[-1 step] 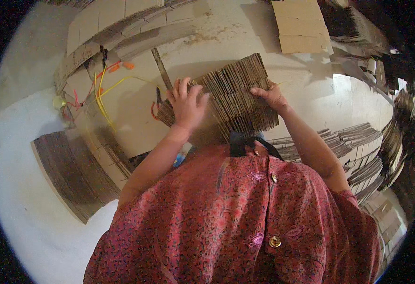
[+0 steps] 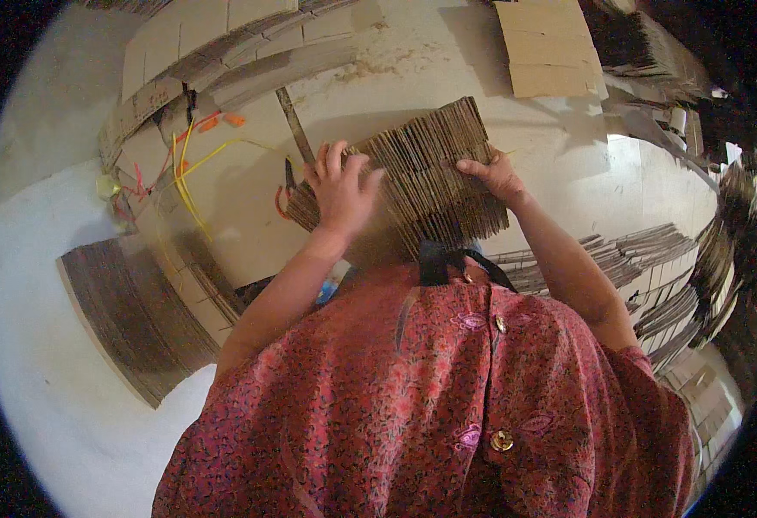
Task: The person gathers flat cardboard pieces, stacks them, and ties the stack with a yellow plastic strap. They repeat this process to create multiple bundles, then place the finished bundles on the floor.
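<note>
Cardboard stack (image 2: 434,173), brown, ridged; right hand (image 2: 497,179) clamped on its right side, left hand (image 2: 342,194) splayed at its left; yellow strips (image 2: 186,195) left of both.

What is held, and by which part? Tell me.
A bundle of cardboard sheets: the right hand grips its right end; the left hand is at its left side, its hold unclear.
</note>
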A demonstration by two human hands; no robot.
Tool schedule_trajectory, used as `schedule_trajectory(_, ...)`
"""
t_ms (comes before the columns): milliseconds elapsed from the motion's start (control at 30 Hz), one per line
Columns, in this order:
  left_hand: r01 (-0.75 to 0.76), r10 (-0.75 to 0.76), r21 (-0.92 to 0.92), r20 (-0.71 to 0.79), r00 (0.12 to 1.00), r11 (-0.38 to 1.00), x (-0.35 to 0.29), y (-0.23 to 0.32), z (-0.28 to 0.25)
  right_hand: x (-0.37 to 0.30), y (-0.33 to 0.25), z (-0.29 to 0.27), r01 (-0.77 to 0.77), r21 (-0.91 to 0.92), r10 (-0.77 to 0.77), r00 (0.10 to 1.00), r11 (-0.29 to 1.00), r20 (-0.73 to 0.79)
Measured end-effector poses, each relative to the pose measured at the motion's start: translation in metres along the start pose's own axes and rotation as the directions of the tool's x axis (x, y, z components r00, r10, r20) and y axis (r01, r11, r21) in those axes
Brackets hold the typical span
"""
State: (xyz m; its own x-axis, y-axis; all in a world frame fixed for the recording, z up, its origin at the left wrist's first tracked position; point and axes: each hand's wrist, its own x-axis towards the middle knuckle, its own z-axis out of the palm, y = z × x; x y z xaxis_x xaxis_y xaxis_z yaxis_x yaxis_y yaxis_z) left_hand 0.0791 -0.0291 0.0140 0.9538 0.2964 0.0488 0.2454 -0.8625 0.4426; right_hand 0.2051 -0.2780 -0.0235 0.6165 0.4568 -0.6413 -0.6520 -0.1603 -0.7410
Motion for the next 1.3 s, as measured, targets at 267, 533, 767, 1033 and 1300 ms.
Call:
schedule_trajectory(267,0.031,-0.031,-0.068,-0.003,1.000,0.997,0.000,-0.003,0.003,-0.002,-0.002,0.001,-0.002,-0.016,0.001,1.000,1.000,-0.008)
schedule_trajectory(533,-0.090,0.090,-0.002,-0.026,0.996,0.996,0.002,0.001,0.002,-0.001,-0.002,0.000,-0.031,-0.062,0.029,0.999,0.998,-0.034)
schedule_trajectory(767,-0.091,0.092,0.061,-0.016,0.996,0.994,-0.001,0.000,0.000,-0.003,-0.005,0.002,0.039,-0.037,-0.039,0.999,0.999,-0.007)
schedule_trajectory(1033,-0.008,0.007,-0.045,-0.032,0.999,0.999,0.011,0.009,0.005,-0.003,-0.005,0.002,0.030,-0.005,-0.029,1.000,1.000,0.010)
schedule_trajectory(1300,-0.054,0.054,-0.022,-0.030,0.998,0.998,0.008,0.010,0.001,0.001,0.002,-0.002,0.048,-0.045,-0.048,0.999,0.998,-0.004)
